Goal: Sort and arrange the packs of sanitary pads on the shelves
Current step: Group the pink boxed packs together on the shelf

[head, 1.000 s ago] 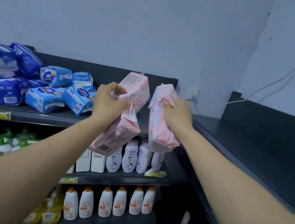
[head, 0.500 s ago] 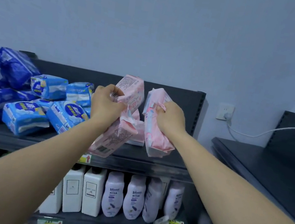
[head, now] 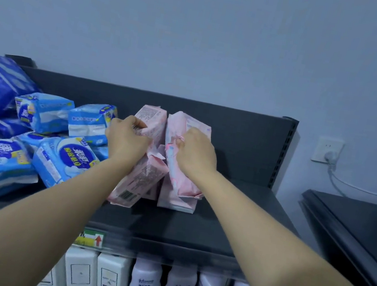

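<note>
Both hands are closed on soft pink plastic packs of pads: left hand (head: 127,141) on two (head: 145,160), right hand (head: 196,154) on one (head: 180,179). Carried at chest height a second ago, the packs now reach the dark metal shelf (head: 168,224) mid-depth, right of the heaped blue packs (head: 65,159). Placement appears imminent.

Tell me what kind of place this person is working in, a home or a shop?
Most likely a small shop. Dark metal shelving carries a price tag strip on its front edge, many identical blue pad packs lie piled on top, and rows of matching lotion bottles stand below.
</note>
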A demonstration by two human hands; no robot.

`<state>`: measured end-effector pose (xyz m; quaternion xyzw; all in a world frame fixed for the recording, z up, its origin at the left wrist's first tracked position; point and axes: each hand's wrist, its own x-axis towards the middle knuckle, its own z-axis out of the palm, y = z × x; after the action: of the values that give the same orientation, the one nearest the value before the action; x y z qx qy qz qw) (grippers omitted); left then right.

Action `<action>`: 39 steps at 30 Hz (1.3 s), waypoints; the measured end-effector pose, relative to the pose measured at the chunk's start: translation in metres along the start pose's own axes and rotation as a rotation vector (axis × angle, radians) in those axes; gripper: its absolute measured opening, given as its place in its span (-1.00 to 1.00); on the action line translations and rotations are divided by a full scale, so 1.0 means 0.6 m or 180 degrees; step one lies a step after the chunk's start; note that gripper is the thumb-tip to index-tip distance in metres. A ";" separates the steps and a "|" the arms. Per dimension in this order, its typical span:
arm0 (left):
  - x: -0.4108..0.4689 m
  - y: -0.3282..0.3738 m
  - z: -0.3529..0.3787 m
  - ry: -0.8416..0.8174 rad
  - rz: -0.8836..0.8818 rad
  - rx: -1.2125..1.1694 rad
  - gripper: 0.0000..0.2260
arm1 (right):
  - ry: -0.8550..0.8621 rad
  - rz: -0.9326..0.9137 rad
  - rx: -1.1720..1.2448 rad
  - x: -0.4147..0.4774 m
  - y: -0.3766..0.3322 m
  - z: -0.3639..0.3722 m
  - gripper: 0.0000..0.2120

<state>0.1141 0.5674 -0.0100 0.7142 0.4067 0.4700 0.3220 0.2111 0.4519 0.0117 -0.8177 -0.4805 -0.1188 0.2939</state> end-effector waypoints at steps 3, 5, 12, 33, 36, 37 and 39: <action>0.034 -0.015 0.010 -0.0620 -0.0075 0.0328 -0.64 | -0.0442 -0.0019 -0.0110 0.041 -0.002 0.032 -0.82; 0.050 -0.025 0.017 -0.1007 -0.0110 0.0737 -0.52 | -0.0717 -0.0083 -0.0098 0.059 -0.007 0.052 -0.77; 0.049 -0.045 0.021 -0.1137 -0.0279 0.0656 -0.32 | -0.0962 0.0343 0.1278 0.072 -0.012 0.056 -0.84; -0.040 -0.071 -0.015 -0.1074 0.0455 0.1277 -0.54 | -0.1216 0.0171 0.0008 -0.007 0.019 0.031 -0.49; -0.048 -0.064 -0.027 -0.1190 0.0415 0.1656 -0.53 | -0.0913 0.0084 0.0243 -0.020 0.027 0.029 -0.48; -0.050 -0.061 -0.031 -0.1214 0.0443 0.1773 -0.54 | -0.0852 0.0076 0.0335 -0.026 0.030 0.026 -0.50; -0.055 -0.056 -0.038 -0.1246 0.0522 0.1936 -0.57 | -0.0804 0.0036 0.0378 -0.037 0.035 0.017 -0.50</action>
<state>0.0760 0.5557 -0.0437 0.8838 0.4000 0.2064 0.1280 0.2169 0.4343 -0.0152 -0.8100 -0.5152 0.0154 0.2796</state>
